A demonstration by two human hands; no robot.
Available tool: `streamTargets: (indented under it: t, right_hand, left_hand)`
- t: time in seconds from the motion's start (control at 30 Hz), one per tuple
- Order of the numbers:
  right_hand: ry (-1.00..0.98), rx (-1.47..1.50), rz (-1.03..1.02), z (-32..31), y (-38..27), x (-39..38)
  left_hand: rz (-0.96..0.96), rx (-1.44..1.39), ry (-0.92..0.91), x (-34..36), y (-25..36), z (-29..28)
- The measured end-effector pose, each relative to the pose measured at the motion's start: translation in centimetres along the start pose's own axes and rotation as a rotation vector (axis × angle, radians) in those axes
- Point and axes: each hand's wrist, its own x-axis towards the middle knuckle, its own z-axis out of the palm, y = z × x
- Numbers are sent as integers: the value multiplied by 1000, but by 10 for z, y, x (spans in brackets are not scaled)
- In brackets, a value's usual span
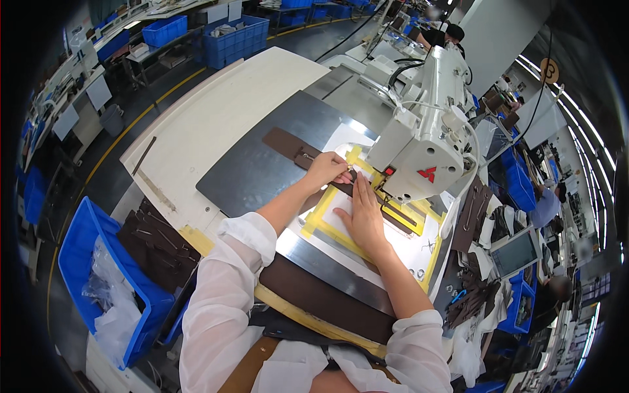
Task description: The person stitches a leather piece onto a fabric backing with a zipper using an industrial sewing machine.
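A dark brown strip [283, 141], seemingly leather or fabric with a metal zipper-like piece on it, runs across the grey metal plate [262, 157] toward the sewing machine [422, 141]. My left hand [326, 169] rests over the strip with its fingertips pinched together; a small shiny bit shows there, too small to name. Beside it my right hand [363, 213] lies flat, fingers stretched out, on the white template [334, 219] edged with yellow tape. The fingertips of both hands nearly meet at the strip's end, just left of the machine head.
A blue bin [147, 288] with clear plastic stands at my left, next to a pile of brown pieces [154, 242]. Two metal rings [417, 273] lie on the template. At the right are a screen [514, 254], brown pieces [472, 213] and white scraps.
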Motion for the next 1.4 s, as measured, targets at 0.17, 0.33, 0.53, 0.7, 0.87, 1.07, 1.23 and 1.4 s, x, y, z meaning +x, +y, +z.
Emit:
streamTargets:
  t: [0.17,0.33,0.53,0.7,0.87,1.07,1.23,1.4]
  right_hand:
    - [-59,23,21,-6,-3,0]
    - [-58,42,37,-9,-1,0]
    - [-54,30,17,-19,-4,-7]
    - [-19,213,69,-44,-19,-6]
    - [57,174,112,-33,-16,-4]
    - [-78,136,202,-55,-23,-24]
    - [53,125,193,-58,-3,-73]
    - [160,204,408,-61,33,-92]
  left_hand:
    - [-76,-52,-46,-2,-1,4]
    - [-63,-143,-21,3,-12,13]
    - [156,24,-84,7,-25,20]
    - [159,-10,-175,-1,-15,28]
    - [231,87,-260,8,-22,28]
    - [338,286,-213,1,-29,42]
    - [467,628,-26,-8,-27,74]
    - [392,796,36,-7,-35,96]
